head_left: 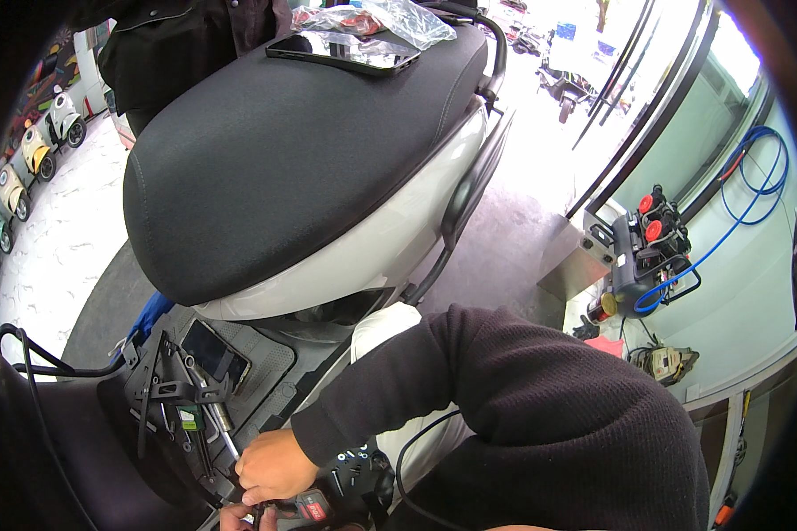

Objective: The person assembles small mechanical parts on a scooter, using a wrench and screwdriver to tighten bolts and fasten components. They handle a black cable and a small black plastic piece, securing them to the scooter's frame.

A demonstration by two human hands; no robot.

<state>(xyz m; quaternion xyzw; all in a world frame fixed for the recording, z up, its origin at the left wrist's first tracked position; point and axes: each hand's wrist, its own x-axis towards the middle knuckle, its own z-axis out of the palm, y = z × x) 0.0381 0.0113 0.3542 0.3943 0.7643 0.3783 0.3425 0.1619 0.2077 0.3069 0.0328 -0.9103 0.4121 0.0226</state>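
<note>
A: Hands first. What've they got?

B: Right hand [273, 466] is curled into a loose fist, knuckles up, low at the frame's bottom edge. It looks closed round sthg at the scooter's footwell, but I can't tell what; the grip itself is hidden under the knuckles. Left hand [236, 517] barely shows, just a bit of fingers at the very edge, touching or nearly touching the right. Spread or pinching? Can't tell.

A: Anything right by them?

B: Just under the right hand there's a small dark part with a red patch [313, 508], prob. a tool or connector, too cut off to say. Bundle of wires [356, 462] just beside it on the sleeve side. Above-left of the hands, a slim metal tool [214, 403] like a screwdriver lies on the open floor panel [270, 372], w/ a phone [215, 352] a bit further up.

A: How far along?

B: My guess: mid-job. Panel's off, wiring exposed, nothing closed up yet, so refitting is all left.

A: Further out?

B: Scooter seat [283, 150] well above the hands, w/ a second phone [343, 52] and a plastic bag [376, 19] on it. Far right, an air compressor [639, 257] w/ blue hose [735, 221]. Another person in dark clothes [177, 44] stands beyond the seat.
</note>
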